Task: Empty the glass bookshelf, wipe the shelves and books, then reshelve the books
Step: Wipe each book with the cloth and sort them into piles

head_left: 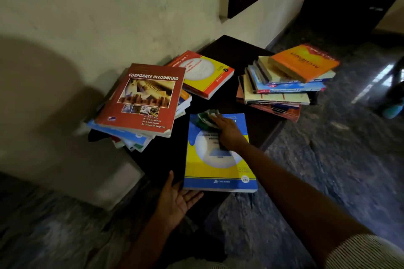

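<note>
A blue and yellow book [218, 159] lies flat at the near edge of a dark low table [231, 50]. The person's right hand [227, 133] presses a bunched green cloth [206, 119] onto the far end of its cover. The left hand [177, 199], palm up with fingers straight, touches the book's near left corner. On the left sits a loose pile topped by a red Corporate Accounting book [142, 98]. Just beyond it is a yellow and red book [205, 74]. On the right, a stack carries an orange book [303, 62] on top.

Dim light throws a round shadow [37, 76] on the wall [109, 2], glare [375, 81] streaks the blurred floor [328, 142]
</note>
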Demonstrator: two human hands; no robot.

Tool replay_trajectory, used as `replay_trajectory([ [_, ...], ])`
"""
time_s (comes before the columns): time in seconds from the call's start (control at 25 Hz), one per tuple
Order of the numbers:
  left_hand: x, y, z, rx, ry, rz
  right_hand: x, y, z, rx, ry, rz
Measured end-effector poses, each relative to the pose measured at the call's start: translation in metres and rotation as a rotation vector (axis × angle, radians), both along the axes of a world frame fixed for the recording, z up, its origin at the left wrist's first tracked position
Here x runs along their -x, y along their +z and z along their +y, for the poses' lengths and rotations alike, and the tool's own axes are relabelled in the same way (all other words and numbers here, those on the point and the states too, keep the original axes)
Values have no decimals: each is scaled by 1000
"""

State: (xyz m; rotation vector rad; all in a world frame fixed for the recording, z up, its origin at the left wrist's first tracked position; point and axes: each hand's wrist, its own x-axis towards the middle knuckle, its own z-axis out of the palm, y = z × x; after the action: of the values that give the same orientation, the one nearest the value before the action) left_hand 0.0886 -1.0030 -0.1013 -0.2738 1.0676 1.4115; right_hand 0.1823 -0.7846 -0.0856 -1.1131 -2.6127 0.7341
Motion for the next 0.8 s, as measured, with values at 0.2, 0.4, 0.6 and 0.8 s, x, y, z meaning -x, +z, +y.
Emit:
replay_trajectory([
  [0.2,-3,1,1,18,4,5,-6,-28,-45,-229,302,-21],
  [0.4,0,2,1,-2,20,-27,-60,-20,-109,-24,511,118],
  [0.6,-1,2,2,11,13,-24,-65,11,-14,109,57,182],
  [0.8,-2,0,3,27,11,5,-53,-24,54,-205,79,-62],
])
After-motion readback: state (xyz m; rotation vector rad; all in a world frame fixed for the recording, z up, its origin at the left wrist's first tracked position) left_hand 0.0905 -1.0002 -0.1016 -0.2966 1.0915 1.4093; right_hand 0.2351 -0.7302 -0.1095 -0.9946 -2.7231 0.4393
